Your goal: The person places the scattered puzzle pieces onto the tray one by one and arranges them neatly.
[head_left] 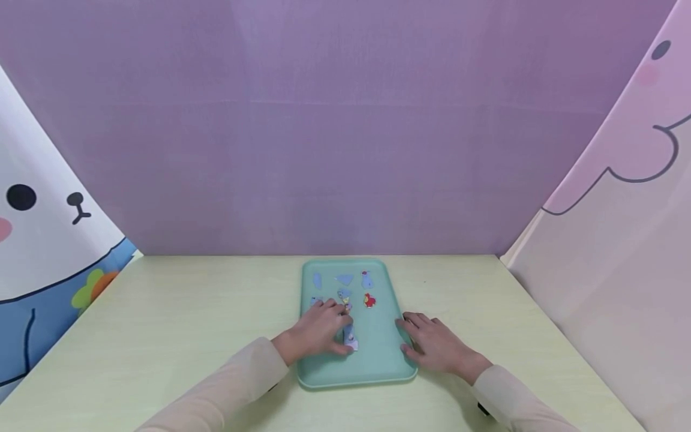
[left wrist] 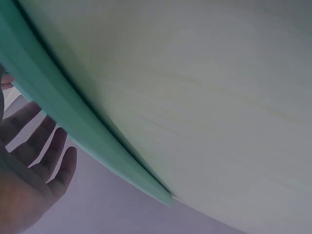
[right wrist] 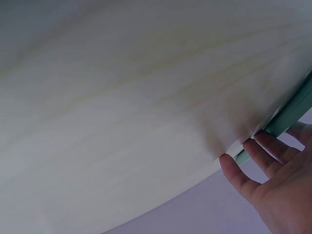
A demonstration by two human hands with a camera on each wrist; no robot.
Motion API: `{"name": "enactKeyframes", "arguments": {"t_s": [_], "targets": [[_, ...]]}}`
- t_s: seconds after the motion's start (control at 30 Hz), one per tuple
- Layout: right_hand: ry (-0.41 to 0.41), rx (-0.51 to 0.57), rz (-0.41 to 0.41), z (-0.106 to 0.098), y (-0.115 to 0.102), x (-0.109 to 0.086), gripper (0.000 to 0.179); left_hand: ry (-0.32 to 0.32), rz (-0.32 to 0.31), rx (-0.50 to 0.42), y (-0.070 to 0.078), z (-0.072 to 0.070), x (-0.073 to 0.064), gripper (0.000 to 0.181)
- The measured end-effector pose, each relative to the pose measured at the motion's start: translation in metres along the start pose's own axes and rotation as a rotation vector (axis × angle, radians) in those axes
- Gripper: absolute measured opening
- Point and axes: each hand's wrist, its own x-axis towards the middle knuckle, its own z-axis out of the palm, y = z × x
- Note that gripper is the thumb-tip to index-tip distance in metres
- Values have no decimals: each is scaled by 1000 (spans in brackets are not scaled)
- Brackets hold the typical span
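Note:
A light green tray (head_left: 378, 366) lies on the table with several small flat cut-out pieces on it. My left hand (head_left: 318, 329) is over the tray's left half, fingers spread. Its thumb and index finger lie at a bluish strip-like piece (head_left: 350, 339); whether they press on it I cannot tell. In the left wrist view, the fingers (left wrist: 51, 151) look loosely extended above the tray rim. My right hand (head_left: 436, 345) rests at the tray's right edge, fingers loosely bent and holding nothing. A red piece (head_left: 369, 300) lies between the hands, farther back.
Toward the tray's far end lie a blue triangular piece (head_left: 344, 279), a narrow blue piece (head_left: 317, 280) and a blue piece with a red spot (head_left: 367, 279). The pale wooden table (head_left: 216, 300) ends at a purple backdrop (head_left: 367, 168). Cartoon-printed cloths flank both sides.

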Motion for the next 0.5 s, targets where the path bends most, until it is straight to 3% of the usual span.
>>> {"name": "enactKeyframes", "arguments": {"t_s": [0.5], "targets": [[-7,10,8,-2,-1,0,49,-5,-25,-88,-1,-1,-4,54]]}}
